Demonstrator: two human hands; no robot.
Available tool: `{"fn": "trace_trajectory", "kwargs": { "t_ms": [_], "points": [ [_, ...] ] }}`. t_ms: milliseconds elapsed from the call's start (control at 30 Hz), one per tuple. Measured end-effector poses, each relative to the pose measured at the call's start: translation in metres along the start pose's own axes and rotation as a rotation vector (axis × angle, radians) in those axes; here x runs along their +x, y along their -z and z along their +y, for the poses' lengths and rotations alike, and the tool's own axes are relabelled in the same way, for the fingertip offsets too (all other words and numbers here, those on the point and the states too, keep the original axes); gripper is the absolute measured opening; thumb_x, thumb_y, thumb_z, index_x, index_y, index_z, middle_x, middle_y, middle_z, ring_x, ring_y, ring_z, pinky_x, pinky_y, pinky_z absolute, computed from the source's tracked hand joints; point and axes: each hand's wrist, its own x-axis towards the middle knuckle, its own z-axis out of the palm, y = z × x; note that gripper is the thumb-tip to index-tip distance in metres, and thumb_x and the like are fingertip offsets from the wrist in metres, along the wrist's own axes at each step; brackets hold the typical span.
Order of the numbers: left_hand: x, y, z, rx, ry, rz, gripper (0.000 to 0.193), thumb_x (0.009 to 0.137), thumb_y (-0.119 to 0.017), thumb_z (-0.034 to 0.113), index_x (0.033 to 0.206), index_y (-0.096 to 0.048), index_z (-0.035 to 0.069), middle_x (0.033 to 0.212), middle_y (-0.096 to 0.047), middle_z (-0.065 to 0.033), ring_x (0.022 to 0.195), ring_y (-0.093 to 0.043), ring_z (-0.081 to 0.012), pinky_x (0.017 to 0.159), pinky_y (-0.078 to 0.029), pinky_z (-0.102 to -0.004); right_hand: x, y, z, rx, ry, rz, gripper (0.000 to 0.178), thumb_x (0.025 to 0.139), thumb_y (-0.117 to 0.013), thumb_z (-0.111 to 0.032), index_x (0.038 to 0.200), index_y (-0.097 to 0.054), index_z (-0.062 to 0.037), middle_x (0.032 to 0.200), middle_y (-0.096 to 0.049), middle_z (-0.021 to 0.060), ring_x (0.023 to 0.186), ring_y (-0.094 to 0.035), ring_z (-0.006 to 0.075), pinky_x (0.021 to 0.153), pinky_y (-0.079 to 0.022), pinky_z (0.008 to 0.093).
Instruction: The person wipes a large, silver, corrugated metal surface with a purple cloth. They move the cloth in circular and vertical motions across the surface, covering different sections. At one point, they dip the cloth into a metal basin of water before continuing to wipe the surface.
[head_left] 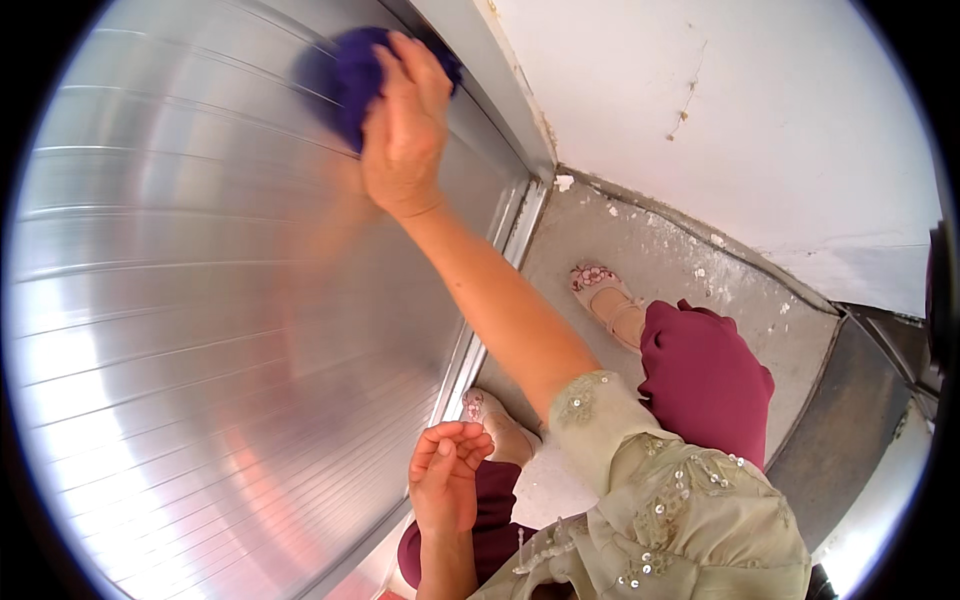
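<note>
My right hand [408, 135] stretches far up and presses a bunched dark purple cloth [360, 85] against a shiny ribbed metal panel [200, 300], close to the panel's upper right frame. The fingers lie bent over the cloth, which is partly hidden by the hand and slightly blurred. Lower down, my left hand [447, 475] hangs beside the panel's edge, palm turned up. Its fingers are loosely curled with a gap to the palm, and nothing shows in them.
A metal frame and track [480, 340] run along the panel's right edge. Beyond it lie a grey concrete floor [690, 290] with white flakes and a white wall [720, 110]. My feet in flowered shoes [600, 283] stand near the track. A dark strip [835, 420] lies at right.
</note>
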Motion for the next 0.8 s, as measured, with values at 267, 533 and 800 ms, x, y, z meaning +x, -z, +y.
{"fn": "trace_trajectory", "kwargs": {
  "t_ms": [267, 533, 800],
  "points": [
    [-0.004, -0.007, 0.002, 0.010, 0.020, -0.030, 0.019, 0.092, -0.052, 0.014, 0.105, -0.055, 0.000, 0.100, -0.063, -0.0164, 0.089, -0.063, -0.0258, 0.080, -0.052, -0.0393, -0.102, 0.056, 0.063, -0.327, -0.720, 0.017, 0.035, 0.086, -0.041, -0.002, 0.119, -0.051, 0.0048, 0.124, -0.050, 0.0223, 0.114, -0.048, 0.0375, 0.099, -0.037, 0.0388],
    [0.000, -0.008, 0.003, 0.024, 0.013, -0.055, 0.020, 0.092, -0.051, 0.015, 0.105, -0.056, 0.000, 0.101, -0.063, -0.0161, 0.090, -0.063, -0.0261, 0.081, -0.052, -0.0392, -0.001, 0.040, -0.010, 0.079, -0.423, -0.074, 0.047, 0.073, -0.059, 0.002, 0.119, -0.048, 0.0003, 0.117, -0.050, 0.0178, 0.107, -0.050, 0.0337, 0.093, -0.041, 0.0366],
    [0.004, -0.006, 0.002, 0.009, 0.041, -0.078, 0.021, 0.092, -0.052, 0.015, 0.107, -0.056, 0.000, 0.103, -0.063, -0.0166, 0.091, -0.063, -0.0270, 0.080, -0.052, -0.0396, 0.046, 0.021, -0.028, 0.814, -0.709, -0.020, 0.021, 0.085, -0.058, -0.003, 0.105, -0.054, 0.0023, 0.094, -0.062, 0.0062, 0.079, -0.058, 0.0108, 0.070, -0.047, 0.0226]
  ]
}}
